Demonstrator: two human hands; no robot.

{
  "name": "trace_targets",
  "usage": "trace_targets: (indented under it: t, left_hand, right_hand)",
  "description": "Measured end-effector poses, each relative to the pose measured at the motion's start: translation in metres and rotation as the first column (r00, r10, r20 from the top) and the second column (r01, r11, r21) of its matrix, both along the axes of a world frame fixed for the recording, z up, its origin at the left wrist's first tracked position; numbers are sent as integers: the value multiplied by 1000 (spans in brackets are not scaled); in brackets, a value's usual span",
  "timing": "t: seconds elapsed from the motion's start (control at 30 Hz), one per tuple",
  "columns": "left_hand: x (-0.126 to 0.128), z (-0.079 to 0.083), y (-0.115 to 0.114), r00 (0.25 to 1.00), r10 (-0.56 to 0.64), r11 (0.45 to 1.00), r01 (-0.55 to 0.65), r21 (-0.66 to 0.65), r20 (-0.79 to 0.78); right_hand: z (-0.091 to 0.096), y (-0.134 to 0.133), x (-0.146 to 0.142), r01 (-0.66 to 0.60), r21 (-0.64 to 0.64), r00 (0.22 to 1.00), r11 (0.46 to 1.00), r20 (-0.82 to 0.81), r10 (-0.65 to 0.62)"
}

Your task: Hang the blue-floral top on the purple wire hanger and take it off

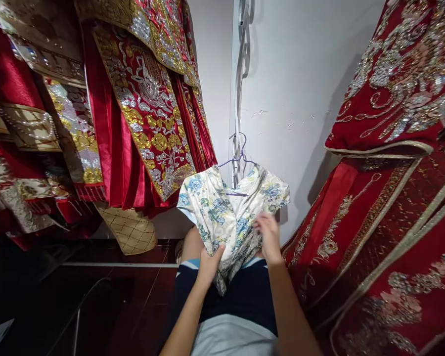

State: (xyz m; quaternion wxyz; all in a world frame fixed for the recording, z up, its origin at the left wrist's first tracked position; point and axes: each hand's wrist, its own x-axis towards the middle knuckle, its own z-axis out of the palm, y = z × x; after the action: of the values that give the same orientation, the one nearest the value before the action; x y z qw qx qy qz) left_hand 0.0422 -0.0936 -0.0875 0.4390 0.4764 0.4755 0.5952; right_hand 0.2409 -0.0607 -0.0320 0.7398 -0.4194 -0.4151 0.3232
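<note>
A short-sleeved floral blouse [217, 210], cream with blue and green flowers, is spread in front of me with its lower part over my lap. Through its neckline runs a thin purple hanger [243, 157], its hook standing up against the wall. My left hand [209, 262] grips the blouse's lower left side, thumb on top and the other fingers behind the cloth. At the right side of the bodice is my right hand [269, 235], slightly blurred. Its fingers are apart and bent toward the fabric; whether they touch it is unclear.
Red garments with gold and silver embroidery [152, 113] hang on the left. Beaded red garments [400, 99] hang close on the right. A white strap or cable [239, 89] runs down the wall ahead. Dark red tiles [148, 287] cover the floor.
</note>
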Motion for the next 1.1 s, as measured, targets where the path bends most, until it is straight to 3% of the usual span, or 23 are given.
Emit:
trace_targets:
  t: [0.07,0.1,0.13,0.2,0.27,0.43,0.53,0.6,0.67,0.73,0.8,0.87,1.0,1.1]
  left_hand:
    - [1,2,-4,1000,-3,999,4,33,-22]
    - [1,3,-6,999,0,999,2,46,-41]
    - [1,5,-9,998,4,999,-1,54,-66]
    - [1,6,-14,991,2,999,5,50,-131]
    - [2,5,-19,981,-7,999,17,50,-194]
    - [3,-3,-22,974,-6,996,24,80,-224]
    - [-3,-2,-24,940,232,962,-184,200,-250]
    - [-7,5,-25,859,460,858,-364,362,-227]
    - [-7,18,-23,800,559,767,-399,503,-219]
    - [-1,34,-17,826,464,794,-229,563,-319]
    - [10,46,-6,852,251,853,30,521,-460]
    - [22,50,4,834,99,874,188,447,-544]
    - [35,44,14,807,45,887,239,394,-589]
    - [38,46,17,870,52,885,186,426,-490]
  right_hand:
    - [4,-5,-27,-313,-169,916,934,207,345]
    - [7,-6,-37,-363,-244,859,899,286,424]
    - [10,-8,-43,-345,-292,829,892,350,436]
    - [15,-11,-48,-206,-314,838,927,433,333]
    - [16,-12,-46,-149,-333,836,931,460,299]
    - [11,-13,-39,-317,-297,849,901,334,409]
    - [14,-14,-34,-361,-247,893,899,188,410]
    - [18,-18,-31,-361,-248,905,899,137,402]
    - [23,-23,-30,-375,-253,904,892,113,412]
    - [28,-28,-31,-410,-242,893,880,91,441]
    - [33,-31,-33,-463,-224,869,858,75,489]
    - [40,-31,-35,-489,-210,860,847,48,508]
    - [59,-22,-36,-427,-180,903,886,-33,429]
    - [71,-17,-38,-435,-182,896,882,11,444]
